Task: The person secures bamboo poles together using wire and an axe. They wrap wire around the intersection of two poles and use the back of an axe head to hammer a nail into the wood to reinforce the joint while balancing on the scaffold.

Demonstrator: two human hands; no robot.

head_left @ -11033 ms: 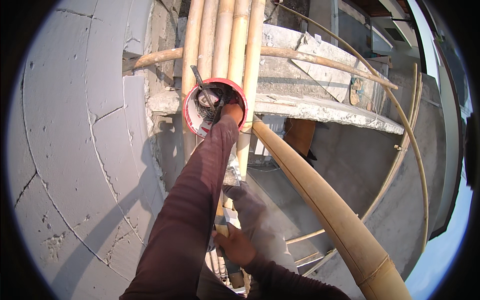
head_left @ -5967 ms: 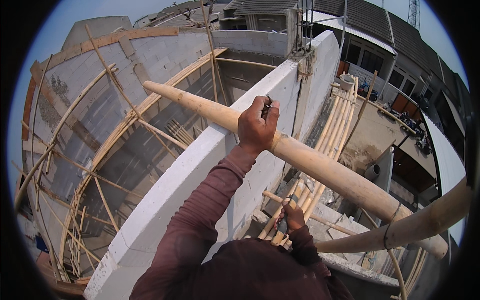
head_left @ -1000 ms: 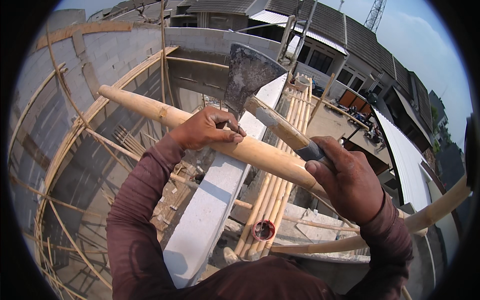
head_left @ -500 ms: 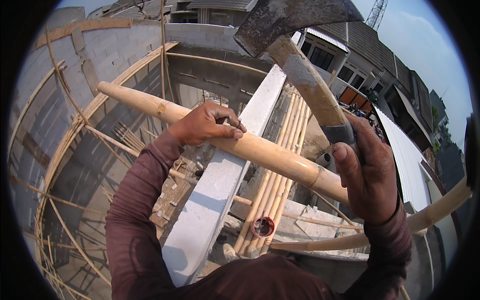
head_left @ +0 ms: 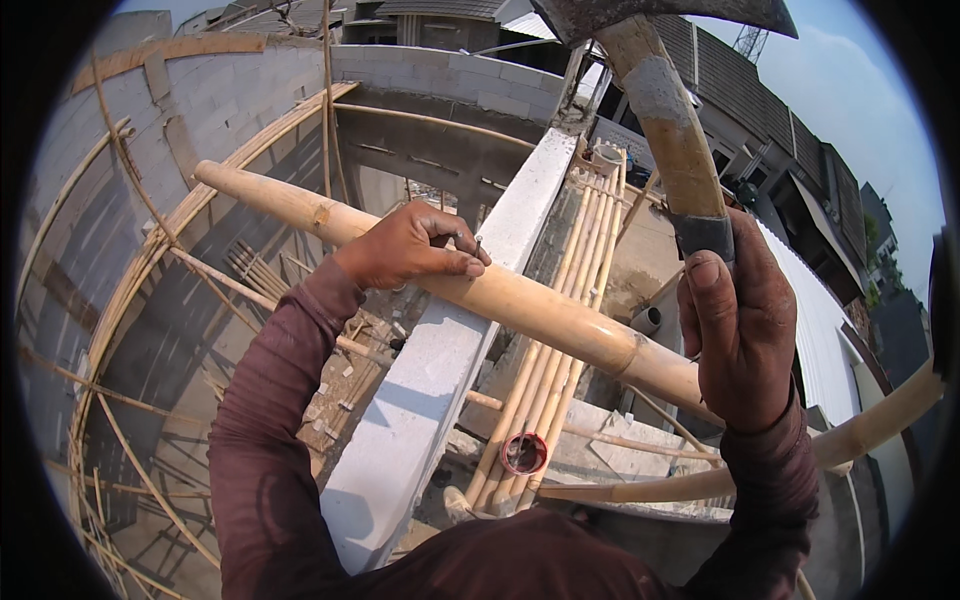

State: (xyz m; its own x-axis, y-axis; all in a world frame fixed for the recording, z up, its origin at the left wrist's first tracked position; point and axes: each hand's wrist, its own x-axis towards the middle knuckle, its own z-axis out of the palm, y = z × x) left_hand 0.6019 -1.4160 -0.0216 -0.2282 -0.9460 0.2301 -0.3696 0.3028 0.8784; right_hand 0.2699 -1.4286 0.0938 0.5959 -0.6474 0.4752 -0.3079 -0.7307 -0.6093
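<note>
A thick bamboo pole (head_left: 560, 318) lies across the top of a pale block wall (head_left: 400, 400). My left hand (head_left: 420, 248) rests on the pole, its thumb and fingers pinched around a nail (head_left: 479, 246) that stands on the bamboo over the wall. Another nail head seems to poke out between the fingers. Raised on the right, my right hand (head_left: 738, 330) is wrapped around the lower end of a hatchet's wooden handle. The hatchet (head_left: 670, 120) points up, and its dark metal head is partly cut off by the top edge of the view.
Several bamboo poles (head_left: 535, 370) lie side by side right of the wall, with a red-rimmed tin (head_left: 524, 454) on them. Another bamboo pole (head_left: 640, 487) crosses at lower right. On the left, bamboo scaffolding (head_left: 130, 260) stands along a block wall, above a lower floor.
The hatchet has risen and swung right, its head now partly out of view. My left hand and the nail have stayed in place on the pole.
</note>
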